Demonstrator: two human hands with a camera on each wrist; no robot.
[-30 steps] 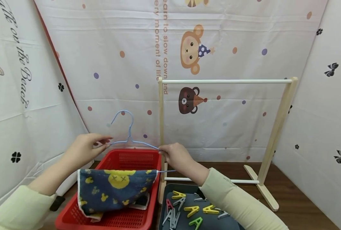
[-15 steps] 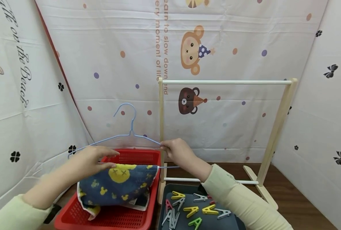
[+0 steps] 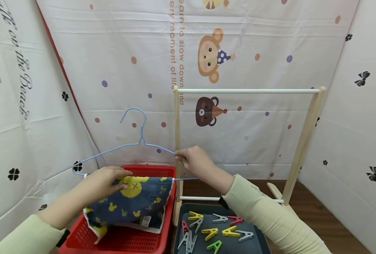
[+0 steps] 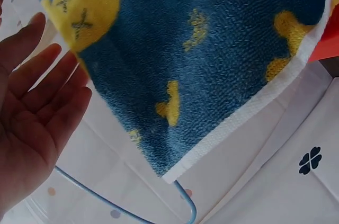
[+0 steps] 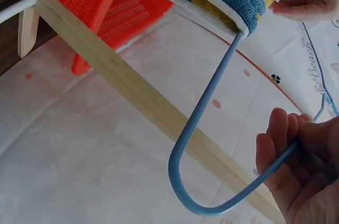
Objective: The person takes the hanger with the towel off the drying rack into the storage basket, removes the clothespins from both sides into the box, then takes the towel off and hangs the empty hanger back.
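A blue wire clothes hanger (image 3: 142, 141) is held upright above the red basket, its hook at the top. My right hand (image 3: 195, 163) grips its sloping right arm near the corner, seen closely in the right wrist view. A blue towel (image 3: 137, 201) with yellow figures and white edging hangs folded over the hanger's bottom bar; a label shows on its rear layer. At the towel's top fold is my left hand (image 3: 103, 185), thumb apart from the fingers. Its fingers (image 4: 74, 78) lie close to the fold in the left wrist view; whether they touch it I cannot tell.
A red basket (image 3: 172, 211) stands under the towel. Beside it a dark tray (image 3: 260, 243) carries several clothespins (image 3: 210, 233) in yellow, grey, red and green. Behind the tray rises a wooden rack with a white top rail (image 3: 248, 91). Printed curtains enclose the table.
The hanger and towel have risen with my right hand. My left hand has left the hanger's upper arm and moved down to the towel's top fold.
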